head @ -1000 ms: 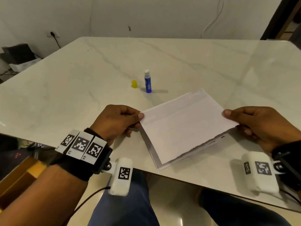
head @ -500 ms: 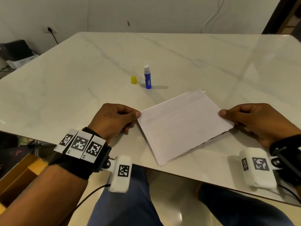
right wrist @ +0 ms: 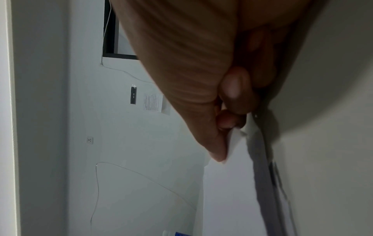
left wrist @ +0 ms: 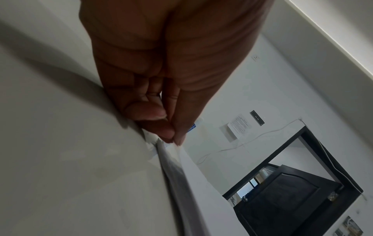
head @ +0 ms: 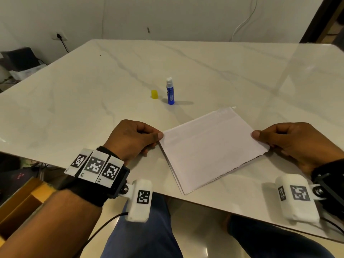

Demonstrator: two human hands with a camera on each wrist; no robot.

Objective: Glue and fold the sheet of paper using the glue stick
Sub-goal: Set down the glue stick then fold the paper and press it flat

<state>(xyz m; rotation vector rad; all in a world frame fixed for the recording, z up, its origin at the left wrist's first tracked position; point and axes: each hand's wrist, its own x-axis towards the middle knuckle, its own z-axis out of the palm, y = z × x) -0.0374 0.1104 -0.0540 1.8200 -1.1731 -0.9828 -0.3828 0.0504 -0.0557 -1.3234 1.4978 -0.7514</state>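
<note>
since before, sheet of paper [head: 212, 146] drops flat; your left hand [head: 133, 139] and right hand [head: 290, 144] pinch opposite corners, aligning the fold.

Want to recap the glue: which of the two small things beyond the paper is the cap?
The short yellow cap, left of the taller blue glue stick, whose white tip is bare.

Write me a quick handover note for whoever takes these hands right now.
Left hand pinches the left corner of the folded sheet of paper; right hand pinches its right corner.
The sheet lies folded over at the near edge of the table.
Glue stick stands uncapped beyond it, its yellow cap beside it.
Done: the fold is laid over.
Left: probably press the fold flat and recap the glue.
</note>
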